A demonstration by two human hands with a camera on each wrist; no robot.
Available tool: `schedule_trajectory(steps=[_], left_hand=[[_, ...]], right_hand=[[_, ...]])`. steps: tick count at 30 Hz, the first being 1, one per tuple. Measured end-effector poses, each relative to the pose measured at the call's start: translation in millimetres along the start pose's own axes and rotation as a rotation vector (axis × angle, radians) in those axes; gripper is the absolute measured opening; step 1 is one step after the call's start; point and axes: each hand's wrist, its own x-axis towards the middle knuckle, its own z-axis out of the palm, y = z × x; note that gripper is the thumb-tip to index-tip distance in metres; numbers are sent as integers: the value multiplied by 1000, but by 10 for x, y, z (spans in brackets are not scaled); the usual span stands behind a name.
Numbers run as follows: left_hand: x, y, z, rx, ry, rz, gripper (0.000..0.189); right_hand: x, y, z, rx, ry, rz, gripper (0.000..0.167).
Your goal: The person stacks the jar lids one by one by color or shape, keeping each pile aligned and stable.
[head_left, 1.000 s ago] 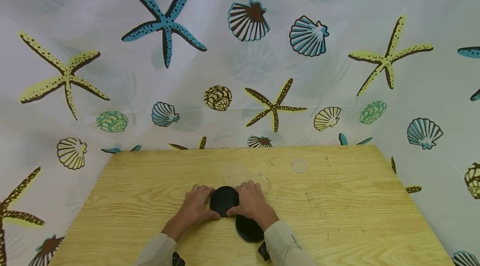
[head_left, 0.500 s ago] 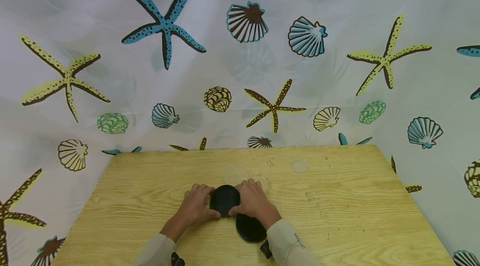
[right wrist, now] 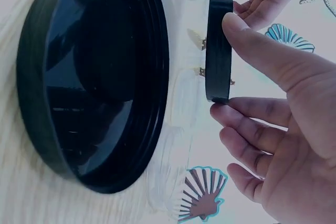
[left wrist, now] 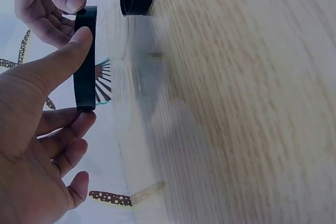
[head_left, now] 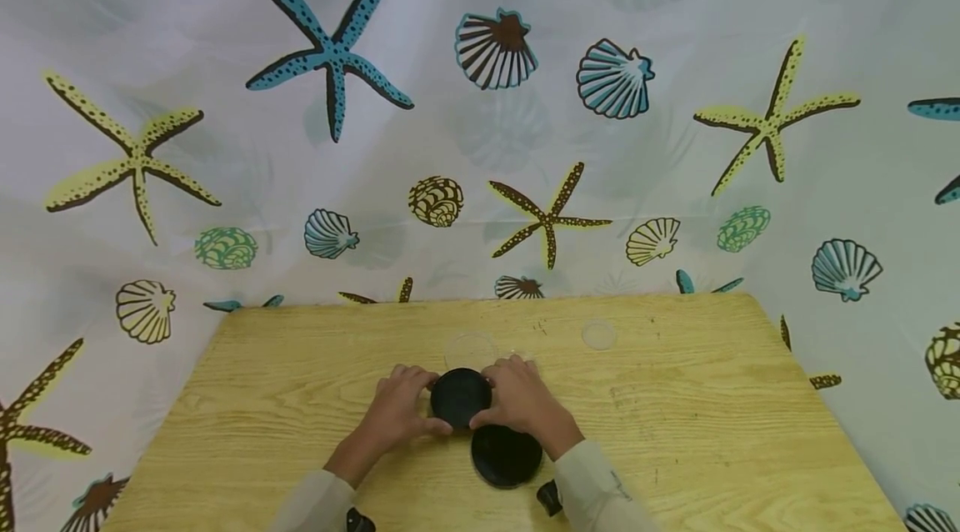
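Note:
My left hand (head_left: 397,407) and right hand (head_left: 523,400) hold a small, flat black round lid (head_left: 461,399) between them, each pinching its edge with thumb and fingers. Both wrist views show this lid edge-on, raised over the wooden table. Beside the right forearm a larger black round lid (head_left: 506,459) lies on the table. Its glossy hollow side faces up in the right wrist view, with a raised rim (right wrist: 34,93) around it. The smaller lid's underside is hidden in the head view.
Behind the hands stand clear round pieces, one (head_left: 471,340) just beyond the held lid and another partly covered by the right hand. A smaller clear disc (head_left: 598,335) lies farther right. A shell-and-starfish curtain (head_left: 420,123) hangs behind the wooden table (head_left: 697,399).
Both hands have shifted slightly to the right with the small lid between them. More of the larger lid shows now as the right forearm moves off it.

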Motion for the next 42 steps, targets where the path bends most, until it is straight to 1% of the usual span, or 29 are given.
schedule_trajectory(steps=[7,14,22,29,35,38,42], left_hand=[[-6,70,14,-7,-16,14,66],[-15,141,21,-31,-5,38,63],[-41,243,34,-37,-4,74,62],[-49,309,73,-30,-33,91,61],[-55,330,123,-22,-75,99,60],[-61,347,144,-29,-93,90,62],[-71,355,186,-34,-101,91,63]], right_hand=[[-99,68,-77,51,-14,-4,66],[-179,89,-160,56,-6,-22,67],[-269,146,-212,45,-25,-10,69],[-356,196,-217,37,-9,-30,64],[-425,243,-193,46,-38,-19,65],[-463,255,-188,58,-50,-13,65],[-510,259,-190,71,-55,-6,65]])
